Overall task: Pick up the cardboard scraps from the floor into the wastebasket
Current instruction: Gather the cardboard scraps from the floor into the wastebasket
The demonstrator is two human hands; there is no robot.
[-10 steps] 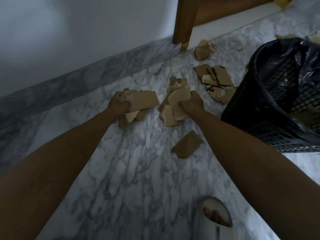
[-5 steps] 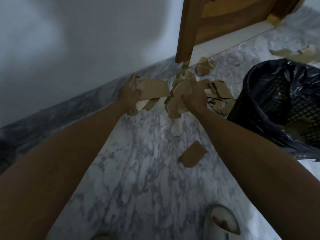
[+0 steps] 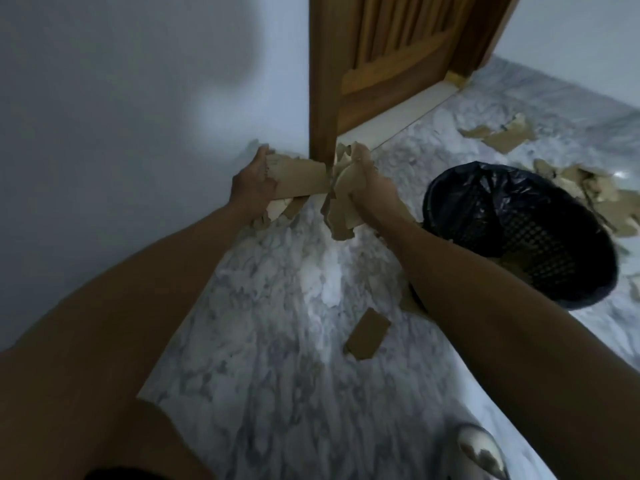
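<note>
Both hands carry cardboard clear of the floor (image 3: 284,341). The left hand (image 3: 251,187) is clenched round a bundle of scraps (image 3: 298,180), thumb on top and a flat piece sticking out toward 3 o'clock. The right hand (image 3: 367,188) grips a second bundle (image 3: 341,216), torn ends hanging below the fist toward 6 o'clock.

The step in hand looks like the carry to the wastebasket (image 3: 446,188), which stands at 4 o'clock from the right hand, close beside that forearm, its black liner open. To do it well, I would keep both grips tight until each fist is over the rim, since the hanging ends could slip out, then let go low inside the basket.

More remains: a single scrap (image 3: 367,335) lies on the floor at 6 o'clock from the hands, and loose pieces (image 3: 498,135) lie beyond the basket at 2 o'clock, well apart from either hand.
</note>
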